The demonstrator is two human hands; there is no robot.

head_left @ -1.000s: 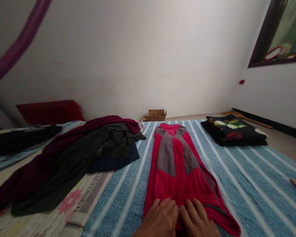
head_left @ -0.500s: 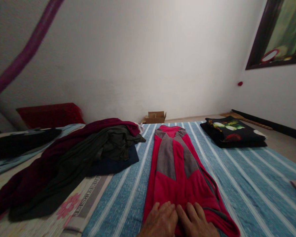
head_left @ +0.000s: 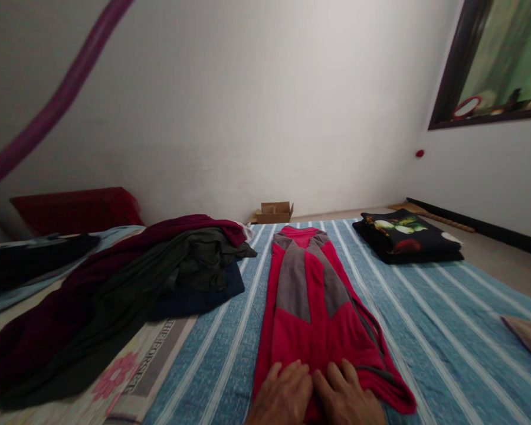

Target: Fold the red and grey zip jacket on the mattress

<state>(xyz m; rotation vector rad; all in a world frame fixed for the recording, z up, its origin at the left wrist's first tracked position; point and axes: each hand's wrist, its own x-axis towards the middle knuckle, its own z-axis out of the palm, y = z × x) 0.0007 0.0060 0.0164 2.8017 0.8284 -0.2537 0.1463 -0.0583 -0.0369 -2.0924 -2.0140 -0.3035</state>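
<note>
A long red and grey fleece garment (head_left: 307,336) lies flat and lengthwise on a blue-and-white striped bedsheet (head_left: 442,336). Its neck end points away from me. My left hand (head_left: 283,396) rests palm down on the garment's lower part, holding nothing. My right hand (head_left: 346,395) lies flat beside it on the same red fabric, also holding nothing. The fingers of both hands are slightly spread, and the hands nearly touch. A grey cord or trim runs along the garment's right side.
A heap of dark red, olive and navy clothes (head_left: 194,265) lies left of the garment, on a floral printed cover (head_left: 115,378). A folded black printed cloth (head_left: 407,239) sits at the far right corner. A cardboard box (head_left: 274,212) stands on the floor beyond the bed, by the wall.
The whole view has drifted and turned slightly, so the room shifts left in the picture. My hands stay flat on the garment, with no clear change in the cloth.
</note>
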